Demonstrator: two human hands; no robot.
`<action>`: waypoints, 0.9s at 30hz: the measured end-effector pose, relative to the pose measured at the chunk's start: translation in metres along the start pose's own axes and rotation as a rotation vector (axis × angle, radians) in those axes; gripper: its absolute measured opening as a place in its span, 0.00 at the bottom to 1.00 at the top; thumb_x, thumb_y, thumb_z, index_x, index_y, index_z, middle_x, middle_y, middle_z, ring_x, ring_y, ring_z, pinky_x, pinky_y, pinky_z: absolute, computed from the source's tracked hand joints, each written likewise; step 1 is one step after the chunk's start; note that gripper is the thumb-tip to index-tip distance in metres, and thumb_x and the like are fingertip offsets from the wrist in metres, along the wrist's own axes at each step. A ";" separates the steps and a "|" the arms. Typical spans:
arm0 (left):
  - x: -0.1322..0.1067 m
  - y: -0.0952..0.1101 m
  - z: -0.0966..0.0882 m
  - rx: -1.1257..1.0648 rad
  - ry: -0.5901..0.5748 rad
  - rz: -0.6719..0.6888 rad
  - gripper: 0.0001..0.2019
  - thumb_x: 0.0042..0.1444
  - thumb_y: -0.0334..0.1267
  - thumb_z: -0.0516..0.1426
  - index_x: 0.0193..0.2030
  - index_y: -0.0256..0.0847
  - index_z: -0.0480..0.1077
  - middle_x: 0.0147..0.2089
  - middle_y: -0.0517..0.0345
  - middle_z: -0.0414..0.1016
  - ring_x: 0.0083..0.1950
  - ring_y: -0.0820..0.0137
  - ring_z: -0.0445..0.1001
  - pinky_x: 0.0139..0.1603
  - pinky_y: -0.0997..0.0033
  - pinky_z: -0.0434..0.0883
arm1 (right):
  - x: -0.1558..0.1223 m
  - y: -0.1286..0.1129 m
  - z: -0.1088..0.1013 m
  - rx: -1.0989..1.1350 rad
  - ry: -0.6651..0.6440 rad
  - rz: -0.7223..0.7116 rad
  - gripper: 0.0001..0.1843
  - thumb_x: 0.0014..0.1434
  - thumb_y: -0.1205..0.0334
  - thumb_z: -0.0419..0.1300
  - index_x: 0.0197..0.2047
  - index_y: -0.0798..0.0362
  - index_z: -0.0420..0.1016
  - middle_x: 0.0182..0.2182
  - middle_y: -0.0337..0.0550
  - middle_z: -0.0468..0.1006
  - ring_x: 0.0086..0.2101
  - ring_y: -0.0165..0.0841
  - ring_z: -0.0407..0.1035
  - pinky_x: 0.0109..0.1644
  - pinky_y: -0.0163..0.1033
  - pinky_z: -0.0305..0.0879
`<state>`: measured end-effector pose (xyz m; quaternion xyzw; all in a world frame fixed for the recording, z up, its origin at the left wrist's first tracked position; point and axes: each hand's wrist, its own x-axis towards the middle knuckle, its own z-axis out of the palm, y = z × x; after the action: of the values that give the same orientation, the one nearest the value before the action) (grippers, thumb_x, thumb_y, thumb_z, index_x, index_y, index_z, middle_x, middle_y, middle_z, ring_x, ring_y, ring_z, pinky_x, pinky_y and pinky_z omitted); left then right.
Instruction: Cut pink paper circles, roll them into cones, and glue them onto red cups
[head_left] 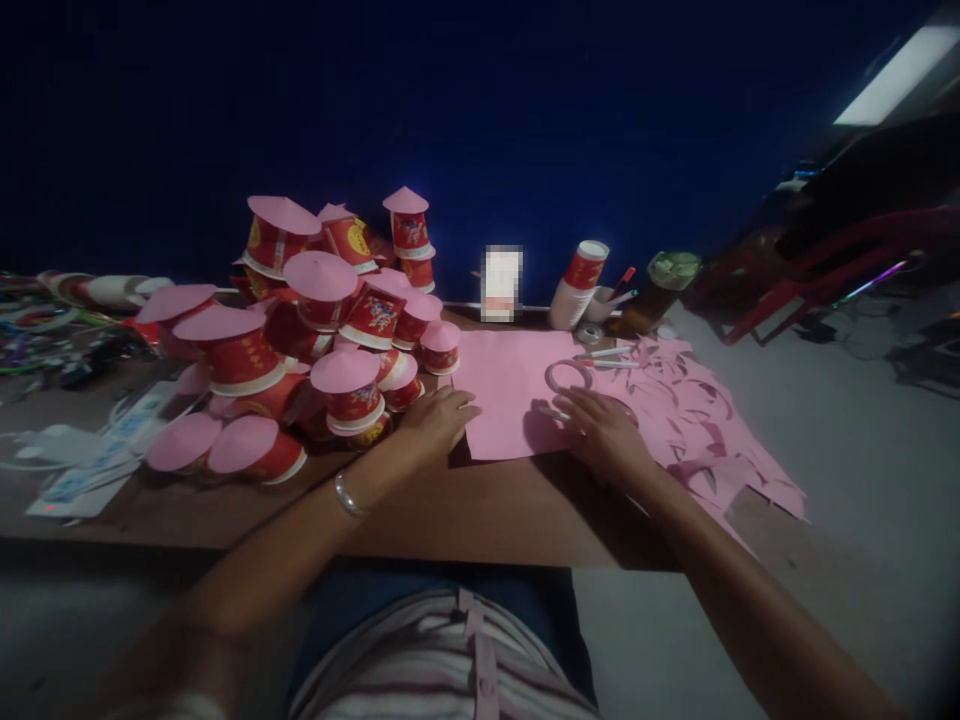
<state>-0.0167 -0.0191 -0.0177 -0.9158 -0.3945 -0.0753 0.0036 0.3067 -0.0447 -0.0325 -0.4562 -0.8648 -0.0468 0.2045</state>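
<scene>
A sheet of pink paper lies flat on the brown table. At its left edge rests my left hand, fingers stretched out and holding nothing visible. My right hand hovers over the sheet's right edge, casting a shadow on it, with fingers extended and apart. Just beyond those fingers a ring, perhaps a tape roll, lies on the paper. Pens are beside it. Part of another round object shows behind my right hand; its kind is unclear.
Red paper cups with pink cone tops crowd the left side. Pink paper scraps cover the right. Along the back stand a cup stack, a pen cup and a dark jar. A power strip lies far left.
</scene>
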 end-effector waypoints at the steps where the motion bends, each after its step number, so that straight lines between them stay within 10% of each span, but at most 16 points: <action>1: -0.002 0.003 0.000 -0.005 0.006 0.023 0.17 0.61 0.25 0.58 0.55 0.41 0.76 0.59 0.47 0.78 0.57 0.58 0.76 0.58 0.55 0.75 | -0.001 0.005 0.002 -0.037 -0.016 0.032 0.24 0.65 0.66 0.61 0.64 0.54 0.74 0.64 0.58 0.75 0.63 0.53 0.69 0.61 0.60 0.72; 27: -0.012 0.004 0.003 0.084 0.272 0.176 0.14 0.62 0.23 0.57 0.48 0.42 0.78 0.45 0.53 0.76 0.45 0.65 0.74 0.44 0.65 0.72 | 0.008 0.038 0.020 -0.138 -0.114 0.084 0.26 0.68 0.62 0.58 0.68 0.54 0.68 0.69 0.56 0.68 0.69 0.48 0.59 0.68 0.55 0.65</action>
<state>-0.0218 -0.0308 -0.0220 -0.9272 -0.3115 -0.1815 0.1016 0.3269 -0.0112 -0.0510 -0.5068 -0.8500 -0.0716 0.1247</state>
